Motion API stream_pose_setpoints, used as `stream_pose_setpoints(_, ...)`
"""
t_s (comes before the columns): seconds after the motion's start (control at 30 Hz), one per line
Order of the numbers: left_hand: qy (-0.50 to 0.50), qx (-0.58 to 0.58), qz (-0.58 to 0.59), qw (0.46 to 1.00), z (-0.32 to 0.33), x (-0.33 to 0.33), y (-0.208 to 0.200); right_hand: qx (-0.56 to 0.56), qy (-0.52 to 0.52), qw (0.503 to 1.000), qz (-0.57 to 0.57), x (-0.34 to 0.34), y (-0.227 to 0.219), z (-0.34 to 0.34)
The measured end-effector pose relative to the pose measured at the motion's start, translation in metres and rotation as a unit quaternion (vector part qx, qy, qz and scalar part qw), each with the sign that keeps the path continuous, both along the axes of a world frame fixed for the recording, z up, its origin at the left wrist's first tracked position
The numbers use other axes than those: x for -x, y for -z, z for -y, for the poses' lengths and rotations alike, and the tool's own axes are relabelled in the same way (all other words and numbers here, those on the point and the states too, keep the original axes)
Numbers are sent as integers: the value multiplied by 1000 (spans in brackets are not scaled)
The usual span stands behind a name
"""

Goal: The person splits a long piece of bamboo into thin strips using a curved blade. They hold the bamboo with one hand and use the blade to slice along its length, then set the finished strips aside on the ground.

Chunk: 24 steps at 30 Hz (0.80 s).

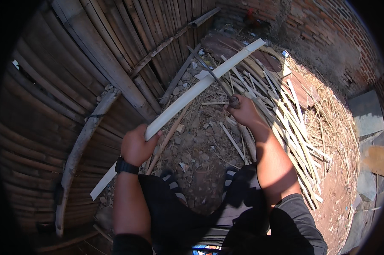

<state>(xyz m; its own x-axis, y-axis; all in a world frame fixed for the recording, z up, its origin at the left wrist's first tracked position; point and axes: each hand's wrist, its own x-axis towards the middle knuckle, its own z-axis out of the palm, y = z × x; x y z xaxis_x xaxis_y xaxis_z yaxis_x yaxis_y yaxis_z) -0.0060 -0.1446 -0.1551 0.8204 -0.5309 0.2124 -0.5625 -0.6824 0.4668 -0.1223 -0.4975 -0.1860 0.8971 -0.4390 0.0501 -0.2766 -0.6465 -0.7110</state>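
A long pale split-bamboo strip [181, 103] runs slantwise in front of me, from the lower left up to the far middle. My left hand [136, 145], with a dark watch on its wrist, is closed around the strip's lower part. In my right hand [245, 111] is the handle of a long-bladed knife [220, 82], gripped in closed fingers. Its narrow dark blade points up and left and crosses the strip beyond its middle. Whether the edge bites into the bamboo, I cannot tell.
Many cut bamboo strips [291, 131] lie heaped on the ground to the right, with straw beyond them. A bamboo wall [43, 110] stands close on the left. At the far right rises a brick wall [327, 38]; grey sheets [367, 114] lie below it. Rubble covers the ground between my feet.
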Motion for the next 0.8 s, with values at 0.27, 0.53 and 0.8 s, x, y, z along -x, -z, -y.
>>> stream_pose_setpoints(0.27,17,20,-41,999,-13,-6,6,240,-162,956,-46,-2,-27,-53)
stream_pose_setpoints(0.53,-6,-45,6,999,-5,-5,3,118,-93,989,14,-5,7,-34)
stream_pose_setpoints(0.8,-6,-44,39,998,1,-2,-1,21,-41,999,-24,-6,5,-2)
